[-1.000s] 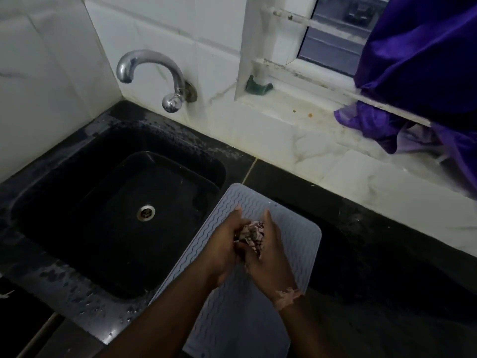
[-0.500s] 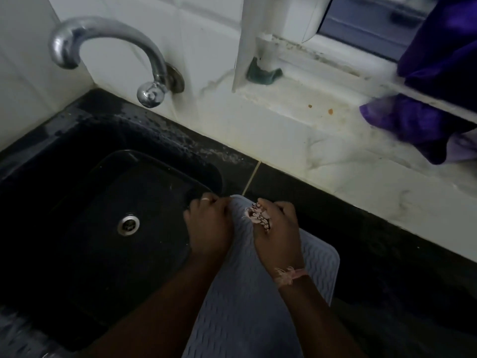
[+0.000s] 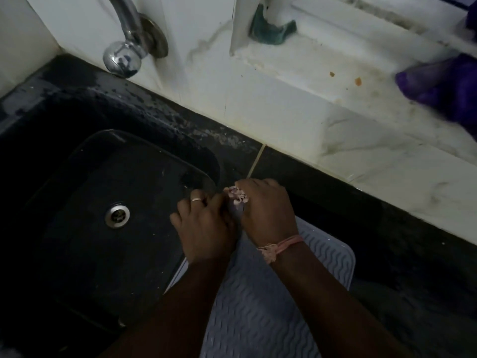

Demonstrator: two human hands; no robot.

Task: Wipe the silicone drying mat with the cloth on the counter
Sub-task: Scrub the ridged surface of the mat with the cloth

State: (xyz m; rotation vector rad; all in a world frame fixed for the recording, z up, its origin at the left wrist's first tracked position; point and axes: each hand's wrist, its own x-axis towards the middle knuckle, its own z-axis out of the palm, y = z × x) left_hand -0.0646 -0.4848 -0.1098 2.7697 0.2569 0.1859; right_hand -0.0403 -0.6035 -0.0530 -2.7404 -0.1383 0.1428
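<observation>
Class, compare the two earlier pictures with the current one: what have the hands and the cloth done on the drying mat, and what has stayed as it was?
Both hands moved from mid-mat to its far end by the sink. The right hand still grips the patterned cloth; the left hand, once cupped on it, now lies alongside. The drying mat itself stayed where it lay.
</observation>
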